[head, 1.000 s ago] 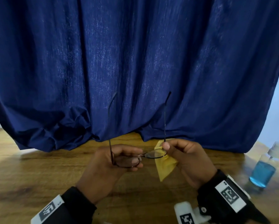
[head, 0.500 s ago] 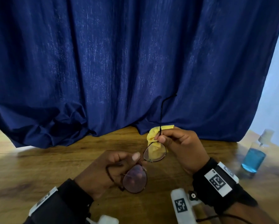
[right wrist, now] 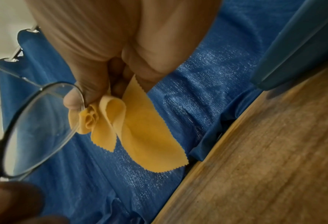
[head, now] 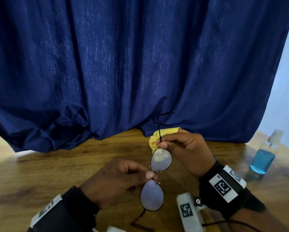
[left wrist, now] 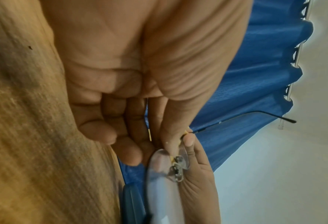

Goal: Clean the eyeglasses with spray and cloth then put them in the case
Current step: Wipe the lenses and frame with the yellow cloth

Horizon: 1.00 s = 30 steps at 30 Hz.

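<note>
Eyeglasses (head: pixel 157 178) hang between two pinches — left hand (head: pixel 117 180) at the bridge, right hand (head: pixel 182 151) clamping hinge and yellow cloth (right wrist: pixel 136 125) — so twisting could bend the thin frame.

Sleeves: black, close-fitting at both wrists.
Left wrist band (head: pixel 47 210): white plate with a black square-code marking (blurred).
Right wrist band (head: pixel 223 185): white plates bearing black code squares.
Right wrist mount (head: pixel 188 211): white block, code marker, black knob, thin black cable.
</note>
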### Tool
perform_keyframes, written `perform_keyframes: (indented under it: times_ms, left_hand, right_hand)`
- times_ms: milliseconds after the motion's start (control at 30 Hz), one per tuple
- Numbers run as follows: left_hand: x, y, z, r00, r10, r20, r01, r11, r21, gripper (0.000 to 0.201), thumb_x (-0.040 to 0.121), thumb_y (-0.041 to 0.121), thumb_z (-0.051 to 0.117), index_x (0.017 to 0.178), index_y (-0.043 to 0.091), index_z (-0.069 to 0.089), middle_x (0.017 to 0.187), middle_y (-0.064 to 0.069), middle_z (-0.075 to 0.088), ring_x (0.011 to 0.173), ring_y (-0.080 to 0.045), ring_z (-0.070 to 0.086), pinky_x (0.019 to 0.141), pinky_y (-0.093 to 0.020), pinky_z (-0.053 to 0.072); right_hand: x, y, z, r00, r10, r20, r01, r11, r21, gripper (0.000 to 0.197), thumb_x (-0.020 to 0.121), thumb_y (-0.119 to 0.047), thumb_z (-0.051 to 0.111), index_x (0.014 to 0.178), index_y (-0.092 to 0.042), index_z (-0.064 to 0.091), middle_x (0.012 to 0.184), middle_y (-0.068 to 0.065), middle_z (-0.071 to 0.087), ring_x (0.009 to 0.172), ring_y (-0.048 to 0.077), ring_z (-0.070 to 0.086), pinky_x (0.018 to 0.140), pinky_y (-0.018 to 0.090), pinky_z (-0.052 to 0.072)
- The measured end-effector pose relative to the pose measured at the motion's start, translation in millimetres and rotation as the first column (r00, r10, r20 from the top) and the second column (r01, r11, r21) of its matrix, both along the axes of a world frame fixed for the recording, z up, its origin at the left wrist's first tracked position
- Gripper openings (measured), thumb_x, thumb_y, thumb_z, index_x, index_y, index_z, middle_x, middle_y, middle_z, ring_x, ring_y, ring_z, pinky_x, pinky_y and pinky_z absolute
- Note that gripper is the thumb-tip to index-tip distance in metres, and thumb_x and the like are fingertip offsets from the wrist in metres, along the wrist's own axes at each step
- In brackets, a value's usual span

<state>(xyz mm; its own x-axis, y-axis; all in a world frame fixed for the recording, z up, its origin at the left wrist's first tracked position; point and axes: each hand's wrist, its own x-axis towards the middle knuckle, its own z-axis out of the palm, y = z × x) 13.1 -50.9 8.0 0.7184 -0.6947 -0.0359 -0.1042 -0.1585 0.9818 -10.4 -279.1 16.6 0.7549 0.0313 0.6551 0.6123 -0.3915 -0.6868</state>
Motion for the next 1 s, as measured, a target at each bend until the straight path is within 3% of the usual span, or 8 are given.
perform_keyframes:
  times_ms: [167,267,333,400,533,667,833,1000]
  left_hand:
    - [-1,-1,1,0.997,0.079,0.0,-0.079,0.996,-0.028,0.014,0.086,0.02,0.074,0.091,0.011,0.083,0.094,-0.011,0.081,0.084,-0.02,0.073,0.072,-0.02,0.053]
    - [1,1,3,0.984,0.179,-0.008,-0.18,0.983,-0.035,0.014,0.085,0.027,0.075,0.088,0.017,0.084,0.105,-0.032,0.071,0.074,-0.019,0.057,0.062,-0.021,0.042]
    - [2,2,3,0.972,0.234,-0.008,-0.234,0.971,-0.057,0.014,0.086,0.027,0.074,0.086,0.018,0.085,0.099,-0.023,0.077,0.068,-0.013,0.058,0.058,-0.018,0.043]
    - [3,2,4,0.962,0.272,-0.005,-0.271,0.959,-0.081,0.013,0.087,0.026,0.073,0.086,0.019,0.085,0.093,-0.005,0.082,0.074,-0.009,0.066,0.058,-0.015,0.047]
    - [4,2,2,0.954,0.295,0.053,-0.29,0.953,-0.083,0.014,0.089,0.024,0.072,0.087,0.019,0.085,0.092,0.005,0.082,0.082,-0.003,0.071,0.064,-0.014,0.049]
    - [-1,-3,4,0.96,0.254,0.119,-0.244,0.966,-0.09,0.013,0.089,0.021,0.072,0.087,0.017,0.084,0.089,0.006,0.082,0.087,-0.001,0.074,0.07,-0.008,0.05]
    - [0,-1,3,0.949,0.286,0.13,-0.271,0.955,-0.12,0.014,0.09,0.017,0.071,0.089,0.014,0.084,0.09,0.005,0.082,0.086,0.001,0.074,0.069,-0.006,0.048]
    - [-3,-4,1,0.958,0.217,0.189,-0.212,0.976,-0.047,0.016,0.093,0.024,0.069,0.089,0.02,0.084,0.091,0.01,0.082,0.092,-0.001,0.074,0.084,-0.016,0.053]
  right_hand:
    - [2,0,-1,0.993,-0.114,-0.001,0.114,0.993,0.001,0.017,0.075,-0.025,0.077,0.092,-0.02,0.079,0.093,-0.006,0.077,0.093,0.009,0.071,0.083,0.02,0.055]
    - [3,-7,1,0.978,-0.209,-0.006,0.209,0.978,-0.006,0.023,0.08,-0.019,0.077,0.101,-0.029,0.075,0.099,-0.021,0.075,0.092,-0.005,0.068,0.08,0.006,0.048]
    - [3,-10,0,0.975,-0.215,-0.054,0.221,0.963,0.151,0.028,0.079,-0.015,0.078,0.105,-0.023,0.074,0.102,-0.015,0.076,0.092,-0.003,0.07,0.078,0.008,0.051]
    - [0,-10,4,0.968,-0.245,-0.057,0.252,0.936,0.244,0.024,0.075,-0.022,0.079,0.099,-0.02,0.076,0.1,-0.01,0.078,0.092,0.003,0.072,0.074,0.011,0.053]
    - [-9,-1,13,0.962,-0.264,0.07,0.263,0.965,0.025,0.018,0.073,-0.036,0.078,0.088,-0.026,0.079,0.089,-0.012,0.076,0.087,0.004,0.069,0.073,0.01,0.05]
    - [-5,0,5,0.939,-0.286,0.192,0.332,0.902,-0.277,0.023,0.078,-0.05,0.073,0.093,-0.034,0.079,0.082,-0.014,0.068,0.082,0.008,0.063,0.072,0.02,0.05]
    - [-5,-1,3,0.983,-0.144,0.114,0.179,0.895,-0.409,0.022,0.075,-0.055,0.071,0.09,-0.04,0.078,0.074,-0.016,0.063,0.076,0.007,0.059,0.064,0.017,0.045]
    - [-3,-2,6,0.93,-0.267,0.252,0.348,0.86,-0.374,0.022,0.08,-0.048,0.071,0.089,-0.03,0.079,0.076,-0.023,0.059,0.076,0.001,0.056,0.066,0.018,0.045]
